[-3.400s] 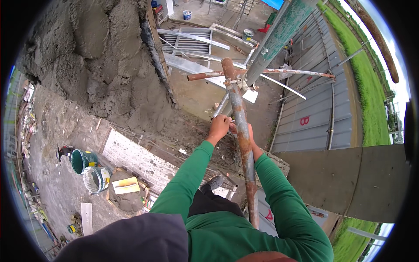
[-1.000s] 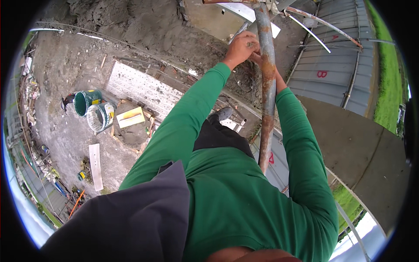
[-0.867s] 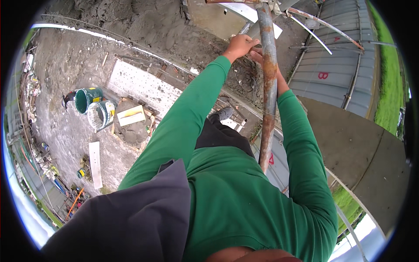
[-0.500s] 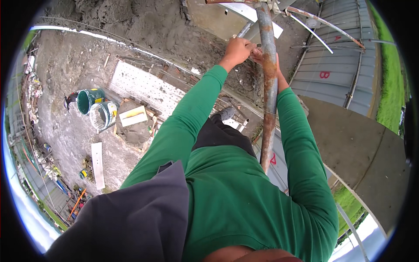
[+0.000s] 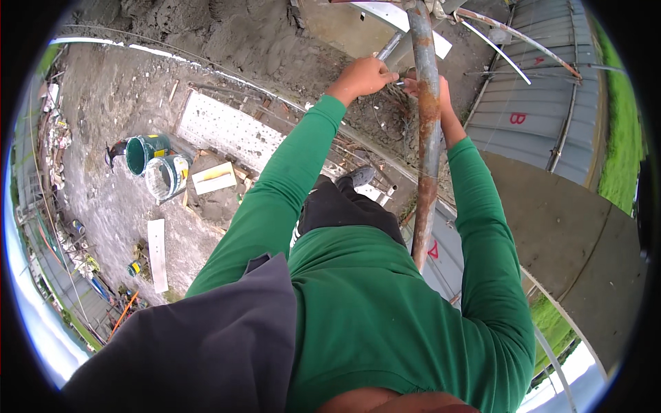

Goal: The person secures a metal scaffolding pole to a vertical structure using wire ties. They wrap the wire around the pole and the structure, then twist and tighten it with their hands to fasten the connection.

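A long rusty pipe (image 5: 428, 117) runs in front of the person, and both bare hands are at its upper part. The left hand (image 5: 363, 77) is just left of the pipe, apart from it, with thumb and fingers drawn close together. A thin pale piece (image 5: 399, 83) shows between the two hands, just left of the pipe; it is too small to identify, and I cannot tell whether the left fingers grip it. The right hand (image 5: 443, 100) goes behind the pipe, its wrist on the right side and some fingertips emerging on the left near the pale piece. The pipe hides most of its grip, so I cannot tell what it holds.

A short grey pipe (image 5: 390, 45) slants just left of the rusty pipe, beyond the left hand. Rough wet cement (image 5: 227, 34) lies farther left. Well to the left of the pipe are a spotted white board (image 5: 241, 134), a green bucket (image 5: 160, 144), a white-smeared bucket (image 5: 165, 177) and a small pale board (image 5: 213, 179). A grey shoe (image 5: 355, 177) is nearer, left of the pipe. To its right stand a metal fence (image 5: 537, 117) and a broad grey-brown panel (image 5: 571, 213).
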Demonstrator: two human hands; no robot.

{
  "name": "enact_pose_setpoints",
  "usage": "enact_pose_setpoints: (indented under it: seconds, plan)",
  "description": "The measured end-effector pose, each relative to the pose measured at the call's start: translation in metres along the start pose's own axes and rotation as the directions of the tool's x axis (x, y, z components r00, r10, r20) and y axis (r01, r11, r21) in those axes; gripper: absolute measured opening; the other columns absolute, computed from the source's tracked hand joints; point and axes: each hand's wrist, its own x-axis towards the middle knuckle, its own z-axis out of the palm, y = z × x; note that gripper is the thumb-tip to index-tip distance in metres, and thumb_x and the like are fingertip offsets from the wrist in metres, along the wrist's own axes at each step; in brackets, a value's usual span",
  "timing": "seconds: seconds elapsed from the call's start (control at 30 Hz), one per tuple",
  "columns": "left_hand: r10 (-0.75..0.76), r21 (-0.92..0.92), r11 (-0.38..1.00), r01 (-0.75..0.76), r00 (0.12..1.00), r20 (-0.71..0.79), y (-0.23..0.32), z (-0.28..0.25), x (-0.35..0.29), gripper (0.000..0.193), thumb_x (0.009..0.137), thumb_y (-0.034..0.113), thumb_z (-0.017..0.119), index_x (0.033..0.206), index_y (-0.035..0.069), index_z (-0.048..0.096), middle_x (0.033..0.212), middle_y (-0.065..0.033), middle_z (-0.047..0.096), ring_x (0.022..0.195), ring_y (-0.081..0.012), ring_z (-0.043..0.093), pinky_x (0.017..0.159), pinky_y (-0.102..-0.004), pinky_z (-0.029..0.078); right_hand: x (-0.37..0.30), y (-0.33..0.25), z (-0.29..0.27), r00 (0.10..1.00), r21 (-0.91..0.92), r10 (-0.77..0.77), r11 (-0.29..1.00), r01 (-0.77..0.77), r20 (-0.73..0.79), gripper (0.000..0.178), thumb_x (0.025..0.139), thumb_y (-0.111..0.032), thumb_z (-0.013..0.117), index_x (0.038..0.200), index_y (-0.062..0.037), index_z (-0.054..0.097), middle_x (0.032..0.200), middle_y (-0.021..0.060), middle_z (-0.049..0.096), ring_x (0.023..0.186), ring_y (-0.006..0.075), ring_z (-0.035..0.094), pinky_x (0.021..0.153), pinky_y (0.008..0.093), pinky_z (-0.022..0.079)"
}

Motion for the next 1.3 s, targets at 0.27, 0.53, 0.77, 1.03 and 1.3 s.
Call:
enact_pose_setpoints:
  seconds: [0.27,0.53,0.77,1.03,1.3]
  plan:
    - [0.229,-0.111,0.966,-0.233,0.972,-0.046,0.014,0.014,0.022,0.023,0.094,0.026,0.074,0.100,0.006,0.080,0.102,-0.0181,0.075,0.097,-0.0410,0.071,0.091,-0.0505,0.055,-0.024,-0.021,0.018,0.991,0.138,-0.132,0.981,0.133,-0.013,0.035,0.081,-0.018,0.093,0.108,-0.0003,0.079,0.095,0.0067,0.080,0.084,0.0138,0.071,0.080,0.0348,0.057]
    - [0.007,-0.569,0.821,0.036,0.997,0.073,-0.015,0.046,0.055,0.015,0.094,0.011,0.073,0.106,0.000,0.075,0.116,-0.0098,0.072,0.104,-0.0213,0.070,0.092,-0.0380,0.056,-0.018,-0.018,0.036,0.966,0.012,-0.229,0.973,0.232,-0.117,0.025,0.091,-0.013,0.083,0.111,0.0009,0.076,0.099,0.0069,0.078,0.089,0.0138,0.069,0.079,0.0336,0.056]
    - [0.002,-0.465,0.882,0.073,0.987,0.159,-0.005,0.051,0.060,0.023,0.102,0.020,0.067,0.100,-0.001,0.076,0.087,-0.0075,0.077,0.083,-0.0162,0.072,0.075,-0.0347,0.056,-0.021,0.001,0.022,0.988,0.164,-0.098,0.980,0.117,-0.124,0.027,0.091,-0.019,0.085,0.108,0.0005,0.077,0.092,0.0044,0.075,0.083,0.0105,0.066,0.075,0.0316,0.054]
    - [-0.130,-0.496,0.861,0.112,0.992,-0.001,0.000,0.039,0.027,0.021,0.097,0.020,0.072,0.098,0.000,0.078,0.083,-0.0093,0.079,0.075,-0.0177,0.075,0.073,-0.0365,0.058,-0.018,0.022,0.032,0.931,-0.009,-0.062,0.998,0.063,-0.359,0.025,0.083,-0.023,0.085,0.089,-0.0004,0.076,0.077,0.0051,0.072,0.070,0.0106,0.064,0.064,0.0359,0.052]
    - [0.087,0.034,0.996,-0.081,0.971,-0.222,0.054,0.046,-0.010,0.021,0.096,0.021,0.073,0.096,0.001,0.078,0.079,-0.0120,0.077,0.075,-0.0256,0.075,0.073,-0.0390,0.057,0.029,0.056,0.028,0.982,0.113,-0.001,0.993,0.022,-0.189,0.035,0.075,-0.028,0.089,0.090,0.0008,0.076,0.078,0.0151,0.076,0.076,0.0162,0.071,0.070,0.0416,0.056]
